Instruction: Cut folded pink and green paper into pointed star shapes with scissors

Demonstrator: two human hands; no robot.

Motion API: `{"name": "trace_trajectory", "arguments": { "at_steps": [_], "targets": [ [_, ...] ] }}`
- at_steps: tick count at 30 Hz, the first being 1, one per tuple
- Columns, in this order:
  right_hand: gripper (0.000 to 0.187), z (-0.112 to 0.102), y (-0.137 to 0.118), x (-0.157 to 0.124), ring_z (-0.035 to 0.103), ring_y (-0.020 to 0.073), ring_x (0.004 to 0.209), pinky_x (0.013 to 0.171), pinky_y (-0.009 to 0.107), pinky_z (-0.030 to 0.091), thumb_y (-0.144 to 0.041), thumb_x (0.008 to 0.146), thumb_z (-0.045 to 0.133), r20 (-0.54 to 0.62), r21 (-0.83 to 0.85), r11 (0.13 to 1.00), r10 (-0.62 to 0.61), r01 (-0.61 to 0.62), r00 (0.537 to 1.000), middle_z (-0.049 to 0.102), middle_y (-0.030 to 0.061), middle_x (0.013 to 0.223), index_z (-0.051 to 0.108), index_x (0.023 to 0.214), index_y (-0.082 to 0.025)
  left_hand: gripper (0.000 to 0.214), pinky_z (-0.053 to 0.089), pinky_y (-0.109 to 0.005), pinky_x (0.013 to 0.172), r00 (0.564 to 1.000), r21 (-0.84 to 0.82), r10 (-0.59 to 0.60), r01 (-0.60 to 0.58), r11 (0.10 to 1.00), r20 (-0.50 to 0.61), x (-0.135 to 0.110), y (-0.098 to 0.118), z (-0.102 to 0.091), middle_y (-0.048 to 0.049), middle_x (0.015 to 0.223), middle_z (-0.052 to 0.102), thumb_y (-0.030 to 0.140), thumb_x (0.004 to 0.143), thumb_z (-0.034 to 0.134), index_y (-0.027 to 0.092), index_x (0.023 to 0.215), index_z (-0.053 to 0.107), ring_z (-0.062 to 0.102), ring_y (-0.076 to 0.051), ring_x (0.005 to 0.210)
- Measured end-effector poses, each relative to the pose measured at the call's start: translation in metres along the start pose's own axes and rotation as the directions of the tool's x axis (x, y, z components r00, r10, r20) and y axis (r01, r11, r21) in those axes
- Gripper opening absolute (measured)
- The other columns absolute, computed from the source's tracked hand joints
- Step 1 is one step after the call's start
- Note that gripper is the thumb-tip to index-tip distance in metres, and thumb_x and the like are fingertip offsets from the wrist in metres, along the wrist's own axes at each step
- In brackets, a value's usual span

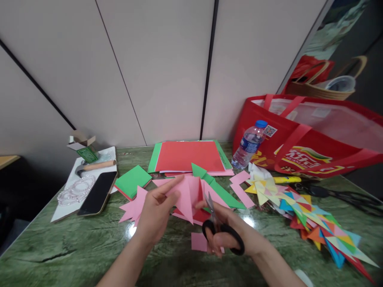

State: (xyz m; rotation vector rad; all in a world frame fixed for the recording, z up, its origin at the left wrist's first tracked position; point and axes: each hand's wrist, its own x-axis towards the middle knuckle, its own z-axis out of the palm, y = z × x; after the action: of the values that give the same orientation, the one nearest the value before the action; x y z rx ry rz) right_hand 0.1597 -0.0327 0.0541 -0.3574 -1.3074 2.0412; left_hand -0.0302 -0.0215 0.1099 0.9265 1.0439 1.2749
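Observation:
My left hand [160, 209] pinches a folded pink paper [186, 195] between thumb and fingers above the tabletop. In my right hand [227, 235] is a pair of scissors [213, 211] with black handles, its blades pointing up beside the pink paper. A fingertip of that hand also reaches toward the paper's right side. Under and around the hands lie more folded pink pieces [138, 205], a folded green strip [223, 191] and a red piece [197, 216]. A small pink rectangle [198, 242] rests below the hands, partly hidden by the right fingers.
Behind are stacked red and green sheets [188, 155]. To the left are green paper squares [133, 180], a phone [98, 194] and a small box [86, 151]. A water bottle [249, 145], red bag [299, 135] and colourful folded-paper pile [317, 219] stand right. A panel wall [167, 71] closes the back.

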Motion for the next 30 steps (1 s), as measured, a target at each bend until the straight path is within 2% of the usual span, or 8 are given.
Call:
{"name": "trace_trajectory", "arguments": {
  "at_steps": [3,5,9,12,15,19,24,30],
  "targets": [
    [0.069,0.001,-0.002,0.001,0.054,0.007,0.05,0.05,0.019,0.045,-0.028,0.073,0.072,0.027,-0.075,0.995,0.064,-0.062,0.998,0.057,-0.0045,0.064,0.034,0.129,-0.021,0.035,0.043,-0.021,0.063,0.994,-0.015,-0.068,0.07,0.997,0.088,-0.004,0.003,0.001,-0.0067,0.098,0.07,0.023,0.069,0.071,0.021,0.103,0.069,0.057,-0.013,0.072],
    [0.07,0.002,-0.003,0.001,0.055,0.0085,0.054,0.05,0.018,0.043,-0.032,0.072,0.072,0.05,-0.109,0.991,0.08,-0.074,0.996,0.058,-0.0021,0.068,0.034,0.131,-0.02,0.035,0.043,-0.022,0.066,0.99,0.017,-0.082,0.08,0.997,0.119,-0.006,0.004,0.001,-0.0067,0.099,0.07,0.023,0.07,0.07,0.021,0.105,0.069,0.057,-0.014,0.075],
    [0.067,0.006,-0.004,0.002,0.057,0.0111,0.061,0.056,0.022,0.043,-0.041,0.073,0.069,0.087,-0.158,0.986,0.065,-0.051,0.994,0.058,0.0006,0.072,0.041,0.127,-0.016,0.031,0.042,-0.022,0.068,0.99,0.082,-0.049,0.039,0.996,0.129,-0.009,0.004,0.0,-0.0052,0.1,0.07,0.024,0.072,0.068,0.023,0.103,0.069,0.056,-0.013,0.076],
    [0.071,0.011,-0.005,0.004,0.057,0.0121,0.062,0.059,0.025,0.043,-0.046,0.072,0.068,0.105,-0.157,0.987,0.051,-0.034,0.993,0.058,0.0009,0.073,0.038,0.129,-0.017,0.031,0.042,-0.02,0.065,0.992,0.081,-0.037,0.027,0.996,0.12,-0.01,0.003,0.0,-0.004,0.098,0.071,0.024,0.072,0.069,0.024,0.103,0.07,0.056,-0.012,0.072],
    [0.075,0.016,-0.004,0.004,0.055,0.014,0.069,0.062,0.026,0.044,-0.041,0.075,0.067,0.031,-0.21,0.978,0.019,-0.012,0.999,0.058,0.0022,0.076,0.029,0.135,-0.019,0.029,0.042,-0.019,0.064,0.992,0.014,-0.056,0.055,0.998,0.113,-0.01,0.004,0.002,-0.003,0.093,0.072,0.024,0.071,0.07,0.023,0.1,0.071,0.056,-0.01,0.069],
    [0.075,0.019,0.003,0.004,0.053,0.016,0.078,0.071,0.031,0.047,-0.024,0.077,0.065,-0.158,-0.42,0.907,-0.092,0.017,0.983,0.056,0.0041,0.09,0.023,0.139,-0.027,0.03,0.043,-0.018,0.064,0.988,-0.098,-0.11,0.121,0.988,0.107,-0.009,0.007,0.003,-0.0039,0.091,0.072,0.02,0.07,0.07,0.021,0.1,0.071,0.057,-0.009,0.069],
    [0.071,0.019,0.009,0.005,0.052,0.0156,0.072,0.069,0.031,0.05,-0.014,0.077,0.06,-0.182,-0.58,0.815,-0.131,0.001,0.975,0.058,0.002,0.086,0.028,0.138,-0.031,0.03,0.045,-0.018,0.064,0.985,-0.148,-0.135,0.15,0.978,0.103,-0.009,0.009,0.003,-0.0047,0.086,0.072,0.018,0.07,0.07,0.019,0.1,0.071,0.057,-0.01,0.068],
    [0.062,0.024,0.005,0.009,0.054,0.0165,0.077,0.07,0.031,0.049,-0.015,0.076,0.057,-0.228,-0.59,0.807,-0.119,-0.04,0.966,0.059,0.0052,0.091,0.036,0.134,-0.022,0.028,0.045,-0.019,0.07,0.985,-0.14,-0.121,0.138,0.981,0.122,-0.011,0.009,0.006,-0.0063,0.088,0.072,0.018,0.071,0.07,0.017,0.099,0.071,0.059,-0.012,0.075]
  ]
}}
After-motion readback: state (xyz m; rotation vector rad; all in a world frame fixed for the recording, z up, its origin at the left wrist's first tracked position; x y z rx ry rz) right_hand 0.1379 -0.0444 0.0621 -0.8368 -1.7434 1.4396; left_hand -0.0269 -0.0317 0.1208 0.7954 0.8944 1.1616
